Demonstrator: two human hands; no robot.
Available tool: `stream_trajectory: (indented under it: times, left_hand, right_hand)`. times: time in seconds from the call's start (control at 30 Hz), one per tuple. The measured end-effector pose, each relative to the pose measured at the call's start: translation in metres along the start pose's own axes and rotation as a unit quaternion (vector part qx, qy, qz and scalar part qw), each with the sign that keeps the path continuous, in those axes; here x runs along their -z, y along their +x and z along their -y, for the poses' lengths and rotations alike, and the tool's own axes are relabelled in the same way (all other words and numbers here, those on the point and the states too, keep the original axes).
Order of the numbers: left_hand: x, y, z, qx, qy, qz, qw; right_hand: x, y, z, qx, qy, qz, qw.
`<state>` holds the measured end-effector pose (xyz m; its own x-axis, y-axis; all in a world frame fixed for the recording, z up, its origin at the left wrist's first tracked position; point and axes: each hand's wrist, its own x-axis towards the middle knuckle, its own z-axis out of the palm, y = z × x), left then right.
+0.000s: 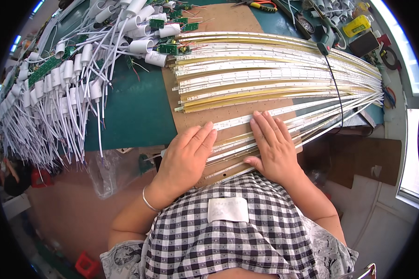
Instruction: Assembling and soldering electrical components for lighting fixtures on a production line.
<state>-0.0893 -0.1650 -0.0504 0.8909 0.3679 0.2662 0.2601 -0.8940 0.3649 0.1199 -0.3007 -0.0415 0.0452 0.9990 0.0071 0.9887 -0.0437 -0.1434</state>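
Both my hands lie on several narrow white LED strips [235, 122] at the near side of a brown board [191, 120]. With fingers stretched out together, my left hand [187, 151] presses flat at the strips' left ends. My right hand [273, 148] rests palm down farther right, fingers extended over the strips and thumb pointing left. Neither hand grips anything. Parts of the strips are hidden beneath my palms. Beyond my fingertips, a wide row of more LED strips [246, 74] with white and yellowish edges runs to the right, narrowing at its far end.
White plastic caps [141, 46] with wires and green circuit boards [167, 49] heap up at the left. A soldering iron [326, 43] with a black cord crosses the strips at right. Pliers [264, 5], a yellow bottle [357, 26] and a tape roll [390, 57] lie at the back.
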Motion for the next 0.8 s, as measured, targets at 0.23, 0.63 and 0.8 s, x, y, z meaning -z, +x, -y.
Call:
stream_trajectory:
  times: [0.23,0.63,0.8]
  left_hand:
    - [0.003,0.006,0.002,0.021,0.01,0.025,0.999]
    - [0.005,0.006,0.003,0.005,-0.008,0.037,0.999]
    - [-0.003,0.012,0.005,0.007,-0.016,0.055,0.998]
  right_hand:
    - [-0.001,0.015,-0.003,0.0,-0.008,-0.019,1.0]
    - [-0.004,0.013,-0.004,0.002,-0.019,-0.001,1.0]
    - [-0.003,0.02,-0.002,-0.014,-0.036,0.006,0.999]
